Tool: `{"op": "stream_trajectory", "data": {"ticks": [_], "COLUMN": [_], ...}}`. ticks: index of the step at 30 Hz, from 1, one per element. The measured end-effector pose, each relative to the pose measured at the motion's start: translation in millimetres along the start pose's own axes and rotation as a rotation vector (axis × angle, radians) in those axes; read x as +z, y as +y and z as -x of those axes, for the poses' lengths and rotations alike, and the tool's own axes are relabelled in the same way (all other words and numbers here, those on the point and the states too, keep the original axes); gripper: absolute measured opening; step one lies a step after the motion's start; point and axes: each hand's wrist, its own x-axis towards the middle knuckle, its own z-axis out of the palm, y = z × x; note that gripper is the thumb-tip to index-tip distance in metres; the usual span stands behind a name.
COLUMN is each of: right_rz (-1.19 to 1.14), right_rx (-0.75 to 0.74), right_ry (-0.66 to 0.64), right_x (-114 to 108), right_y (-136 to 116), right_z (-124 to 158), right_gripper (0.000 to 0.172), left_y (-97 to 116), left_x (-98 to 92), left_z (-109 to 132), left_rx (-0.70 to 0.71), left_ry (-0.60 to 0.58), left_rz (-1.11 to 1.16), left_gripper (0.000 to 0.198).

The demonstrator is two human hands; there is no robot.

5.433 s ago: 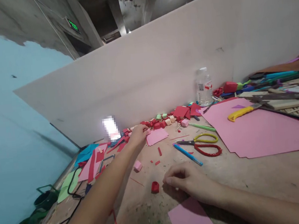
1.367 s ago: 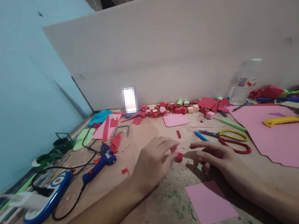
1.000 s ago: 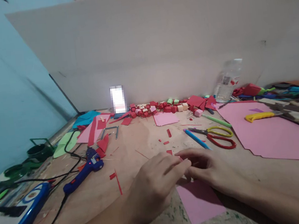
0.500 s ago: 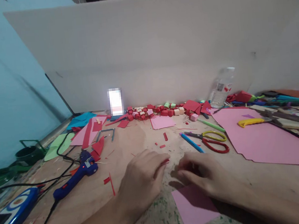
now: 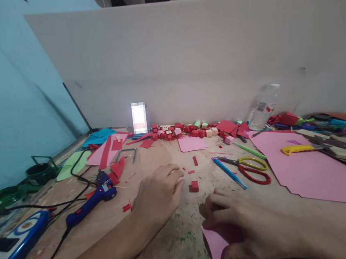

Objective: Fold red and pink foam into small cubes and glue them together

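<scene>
A small red paper cube rests on the table between my hands. My left hand hovers just left of the cube, apart from it, fingers loosely bent and nothing seen in them. Lower right, my right hand spans a pink paper square, with its thumb at the near edge and its fingers at the far edge. The paper's left edge looks slightly raised; my palm hides much of the rest. Small red paper scraps lie beyond the cube.
A blue glue gun with its cord lies left. Scissors and a blue pen lie right. Farther right, a yellow-handled cutter rests on a large pink sheet. Small paper cubes, a phone and a bottle line the back.
The red cube now shows on the table between my hands. My left hand has drawn back slightly left, while my right hand has come down over the pink paper and spread across it.
</scene>
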Motion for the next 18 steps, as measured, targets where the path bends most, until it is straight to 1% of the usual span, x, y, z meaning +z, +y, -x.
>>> {"op": "stream_trajectory", "data": {"ticks": [2, 4, 6, 8, 10, 13, 16, 18], "right_rz": [-0.024, -0.050, -0.098, -0.188, -0.311, -0.488, -0.619, -0.696], "right_rx": [-0.026, -0.047, -0.028, 0.044, 0.126, 0.209, 0.243, 0.252], "right_ry": [0.037, 0.087, 0.155, 0.218, 0.274, 0.342, 0.405, 0.409], "right_x": [2, 3, 4, 3, 2, 4, 10, 14], "right_y": [1, 0, -1, -3, -4, -3, 3, 8], "right_z": [0, 0, 0, -1, -2, -5, -5, -5], "right_gripper": [0.038, 0.029, 0.018, 0.013, 0.016, 0.022, 0.035, 0.045], "left_y": [4, 9, 14, 20, 24, 28, 33, 36], "left_x": [-2.9, -5.5, -6.2, -4.4, -1.0, 2.5, 0.0, -2.8], "left_z": [0, 1, 4, 10, 15, 18, 14, 11], "left_rx": [0.085, 0.153, 0.174, 0.153, 0.111, 0.021, -0.148, -0.271], "left_ry": [0.060, 0.092, 0.077, 0.017, -0.065, -0.175, -0.306, -0.373], "left_rz": [0.069, 0.149, 0.251, 0.359, 0.447, 0.527, 0.590, 0.648], "left_gripper": [0.013, 0.015, 0.015, 0.009, 0.011, 0.014, 0.014, 0.018]}}
